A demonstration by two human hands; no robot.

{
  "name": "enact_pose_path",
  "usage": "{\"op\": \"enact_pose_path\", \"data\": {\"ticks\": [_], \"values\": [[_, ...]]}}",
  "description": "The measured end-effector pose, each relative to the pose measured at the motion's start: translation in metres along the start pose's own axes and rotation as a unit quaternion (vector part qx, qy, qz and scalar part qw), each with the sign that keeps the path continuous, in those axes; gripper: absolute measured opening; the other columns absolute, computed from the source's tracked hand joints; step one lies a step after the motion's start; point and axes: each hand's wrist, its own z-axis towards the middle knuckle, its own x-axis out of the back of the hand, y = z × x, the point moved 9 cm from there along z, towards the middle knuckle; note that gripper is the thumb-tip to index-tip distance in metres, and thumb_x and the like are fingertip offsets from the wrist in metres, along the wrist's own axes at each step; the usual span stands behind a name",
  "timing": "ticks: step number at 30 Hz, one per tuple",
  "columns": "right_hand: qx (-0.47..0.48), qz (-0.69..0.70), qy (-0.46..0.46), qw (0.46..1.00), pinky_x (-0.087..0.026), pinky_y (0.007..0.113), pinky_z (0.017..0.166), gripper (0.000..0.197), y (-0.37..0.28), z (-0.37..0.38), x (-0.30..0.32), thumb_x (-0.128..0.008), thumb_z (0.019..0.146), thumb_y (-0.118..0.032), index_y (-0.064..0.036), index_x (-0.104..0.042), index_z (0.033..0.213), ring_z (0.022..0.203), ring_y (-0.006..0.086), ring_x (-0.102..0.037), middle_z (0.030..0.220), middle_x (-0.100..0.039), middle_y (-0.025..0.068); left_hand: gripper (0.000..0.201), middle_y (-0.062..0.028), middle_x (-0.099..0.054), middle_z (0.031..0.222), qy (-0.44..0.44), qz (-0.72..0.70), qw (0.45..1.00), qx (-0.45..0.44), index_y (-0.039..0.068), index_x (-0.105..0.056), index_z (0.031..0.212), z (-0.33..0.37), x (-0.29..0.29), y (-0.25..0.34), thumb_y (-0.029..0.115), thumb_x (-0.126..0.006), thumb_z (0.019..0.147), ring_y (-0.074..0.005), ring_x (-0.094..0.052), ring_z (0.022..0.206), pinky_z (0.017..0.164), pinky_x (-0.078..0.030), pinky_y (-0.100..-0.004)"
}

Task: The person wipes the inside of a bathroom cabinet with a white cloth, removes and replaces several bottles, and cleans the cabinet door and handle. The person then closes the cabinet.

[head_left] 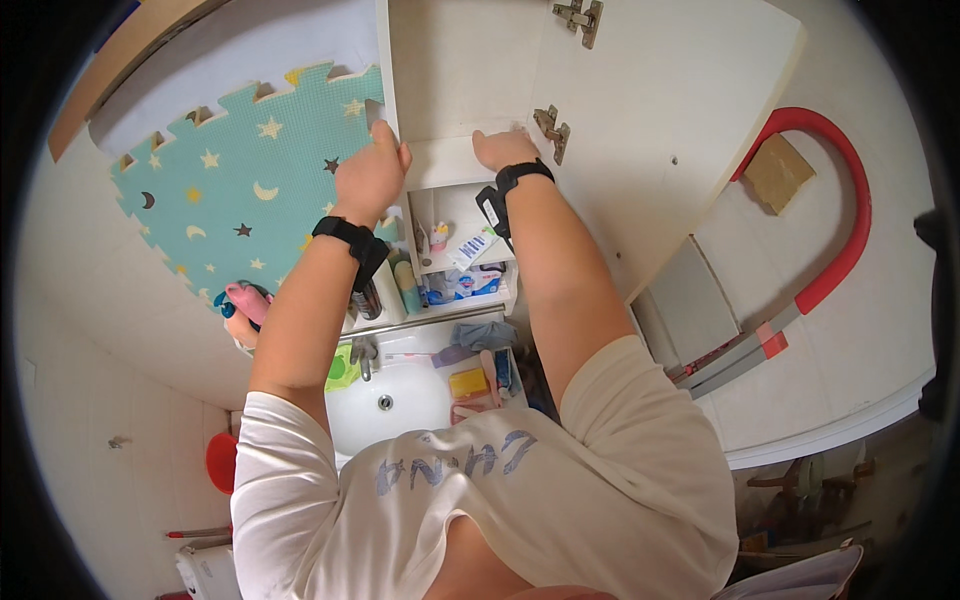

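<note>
My left hand (370, 175), fingers closed, is raised at the left side panel of the open white cabinet (460, 70), over the right edge of a teal foam mat (235, 180) with stars and moons. Any object inside that fist is hidden. At the cabinet's bottom board, beside the lower metal hinge (553, 135), is my right hand (505, 150). Its fingers curl away from view, so what they grip does not show. The cabinet's white door (665, 120) is swung out to the right. Both wrists wear black straps.
Beneath the cabinet, an open shelf (430, 262) holds a small figurine, a white tube and a blue-white packet (465, 285). Lower down is a white sink (350, 410) with a faucet, yellow sponge and grey cloth. A red curved tube (850, 230) stands at right, a pink bottle (248, 300) at left.
</note>
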Motion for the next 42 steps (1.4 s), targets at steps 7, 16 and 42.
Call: {"op": "enact_pose_path", "data": {"ticks": [7, 16, 42], "values": [[0.009, -0.097, 0.110, 0.989, -0.038, 0.044, 0.103, 0.065, -0.001, -0.048, 0.006, -0.035, 0.095, -0.050, 0.0041, -0.066, 0.114, 0.124, 0.0372, -0.049, 0.129, -0.056, 0.0251, 0.036, -0.0193, -0.064, 0.068, -0.016, -0.002, 1.000, 0.000, -0.001, -0.038, 0.103, 0.001, -0.001, -0.001, 0.031, -0.050, 0.095, -0.0396, -0.063, 0.061, 0.052, -0.049, -0.0499], [0.164, -0.134, 0.112, 0.971, -0.049, 0.044, 0.090, 0.041, -0.021, -0.036, 0.006, -0.044, 0.089, -0.029, -0.0006, -0.072, 0.094, 0.106, 0.0352, -0.062, 0.108, -0.067, 0.0210, 0.035, -0.0203, -0.064, 0.068, -0.028, -0.023, 0.999, 0.009, -0.001, -0.039, 0.104, 0.000, 0.000, 0.000, 0.031, -0.050, 0.094, -0.0404, -0.063, 0.062, 0.055, -0.049, -0.0508], [0.336, 0.136, 0.046, 0.931, -0.048, 0.038, 0.089, 0.035, -0.091, -0.097, -0.025, -0.046, 0.083, 0.000, -0.0076, -0.069, 0.109, 0.103, 0.0332, -0.063, 0.109, -0.067, 0.0189, 0.035, -0.0168, -0.066, 0.071, -0.019, -0.034, 0.999, 0.003, 0.001, -0.044, 0.099, -0.006, 0.009, 0.000, 0.036, -0.051, 0.094, -0.0379, -0.063, 0.062, 0.053, -0.049, -0.0468]]}}
